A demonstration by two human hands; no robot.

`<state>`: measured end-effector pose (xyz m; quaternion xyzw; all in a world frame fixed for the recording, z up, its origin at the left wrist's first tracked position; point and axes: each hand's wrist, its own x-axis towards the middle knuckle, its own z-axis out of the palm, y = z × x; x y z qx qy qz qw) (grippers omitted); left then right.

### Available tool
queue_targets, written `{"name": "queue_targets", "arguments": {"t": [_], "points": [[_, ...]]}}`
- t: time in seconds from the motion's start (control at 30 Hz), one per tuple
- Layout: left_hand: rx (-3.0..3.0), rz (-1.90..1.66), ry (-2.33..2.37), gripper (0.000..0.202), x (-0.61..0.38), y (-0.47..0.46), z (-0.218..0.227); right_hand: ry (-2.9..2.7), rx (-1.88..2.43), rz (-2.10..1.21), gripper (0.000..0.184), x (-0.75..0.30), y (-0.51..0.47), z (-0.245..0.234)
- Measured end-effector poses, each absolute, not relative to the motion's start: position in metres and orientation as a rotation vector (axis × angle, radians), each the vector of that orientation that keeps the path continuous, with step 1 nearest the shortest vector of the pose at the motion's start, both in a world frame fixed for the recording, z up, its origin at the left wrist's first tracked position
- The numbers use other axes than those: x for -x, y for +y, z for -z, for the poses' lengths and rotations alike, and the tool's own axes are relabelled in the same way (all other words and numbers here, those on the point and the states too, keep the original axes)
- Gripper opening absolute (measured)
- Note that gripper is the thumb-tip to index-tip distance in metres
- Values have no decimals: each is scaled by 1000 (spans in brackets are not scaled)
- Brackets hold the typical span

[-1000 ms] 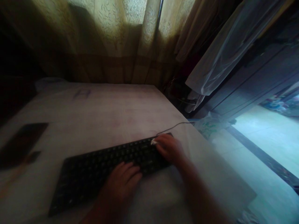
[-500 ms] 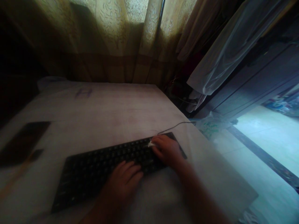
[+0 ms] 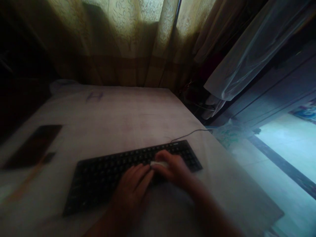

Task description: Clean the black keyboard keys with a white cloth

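A black keyboard (image 3: 98, 174) lies slightly slanted on the pale-covered table, its thin cable running off to the right. My left hand (image 3: 132, 187) rests on the keyboard's lower middle edge with fingers stretched out, holding nothing that I can see. Over the right half of the keys, my right hand (image 3: 174, 168) pinches a small white piece (image 3: 158, 163), perhaps tissue or cloth; its exact kind is too blurred to tell. The tip of that piece is close by the left fingertips.
To the left lie a dark flat object (image 3: 34, 144) and a blurred orange-handled brush-like thing (image 3: 29, 177). Curtains (image 3: 123, 33) hang behind the table (image 3: 128, 112). White cloth (image 3: 237, 72) hangs at the right, above a plastic bag (image 3: 228, 133) beside the table edge.
My right hand has moved left and toward me across the keys with the white piece, closer to the left hand. The view has shifted slightly left.
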<state>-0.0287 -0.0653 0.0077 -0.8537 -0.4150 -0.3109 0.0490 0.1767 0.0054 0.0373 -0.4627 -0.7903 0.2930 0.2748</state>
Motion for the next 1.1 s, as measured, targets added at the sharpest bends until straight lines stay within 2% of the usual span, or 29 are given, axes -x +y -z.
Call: {"name": "queue_targets", "arguments": {"t": [0.1, 0.27, 0.67, 0.87, 1.1], "points": [[2598, 942, -1261, 44, 29, -66, -8, -2069, 1206, -983, 8, -170, 0, -41], [2612, 1001, -1270, 46, 30, -65, -5, -1993, 1110, -1129, 9, -166, -1, -42], [2608, 1355, -1605, 15, 35, -60, -15, -1978, 1051, -1227, 7, -152, -15, -37], [2568, 1421, -1706, 11, 36, -60, -19, -2134, 991, -1120, 15, -154, -17, -40], [2558, 1574, -2169, 11, 37, -55, -36, -2253, 728, -805, 33, -155, -14, -36]]}}
